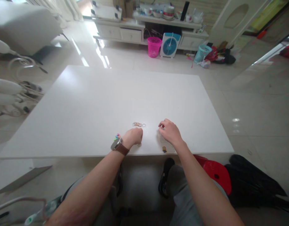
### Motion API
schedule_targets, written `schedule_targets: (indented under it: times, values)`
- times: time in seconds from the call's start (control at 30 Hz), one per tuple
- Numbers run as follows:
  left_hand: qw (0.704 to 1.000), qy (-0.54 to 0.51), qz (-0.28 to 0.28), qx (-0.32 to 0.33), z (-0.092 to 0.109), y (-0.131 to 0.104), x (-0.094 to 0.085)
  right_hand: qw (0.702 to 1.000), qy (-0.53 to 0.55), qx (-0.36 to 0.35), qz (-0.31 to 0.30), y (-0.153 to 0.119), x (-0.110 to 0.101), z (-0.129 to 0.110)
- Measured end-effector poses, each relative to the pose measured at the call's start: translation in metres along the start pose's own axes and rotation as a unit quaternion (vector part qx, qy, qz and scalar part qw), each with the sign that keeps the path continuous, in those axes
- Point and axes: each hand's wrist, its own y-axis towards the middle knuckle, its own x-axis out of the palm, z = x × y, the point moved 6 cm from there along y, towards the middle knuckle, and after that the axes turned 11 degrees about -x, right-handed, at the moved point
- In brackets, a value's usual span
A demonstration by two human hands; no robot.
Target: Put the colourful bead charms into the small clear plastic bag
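Note:
My left hand (pixel 134 136), with a watch (pixel 116 143) on a brown strap at its wrist, is closed low over the white table (pixel 106 100). A small pale thing shows under its fingers, too little of it to name. Just beyond lies a row of thin metal rings (pixel 137 124). Small bright-coloured pieces (pixel 117 136) sit to the left, partly behind the watch. My right hand (pixel 169 130) has its fingers curled together above the table; what they pinch is too small to make out. Below it lie a faint clear sheet or bag and a small yellow-and-blue cartoon figure (pixel 164 149).
A red stool (pixel 217 172) and a black bag or cloth (pixel 254 182) are by the table's near right edge. Across the floor stand a pink basket (pixel 154 47), a blue-and-white fan (pixel 170 45) and a low white cabinet (pixel 131 34). Chairs are at the left.

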Motion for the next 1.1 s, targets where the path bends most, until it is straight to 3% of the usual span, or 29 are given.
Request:
schedule_targets:
  times: [0.33,1.1]
  values:
    - [0.994,0.111,0.011,-0.007,0.007,-0.011,-0.003,1.0,0.014,-0.009,-0.007,0.009,0.004,0.002]
    - [0.997,0.07,-0.001,0.039,-0.003,-0.004,0.006,1.0,0.008,-0.029,-0.006,0.007,0.006,-0.004]
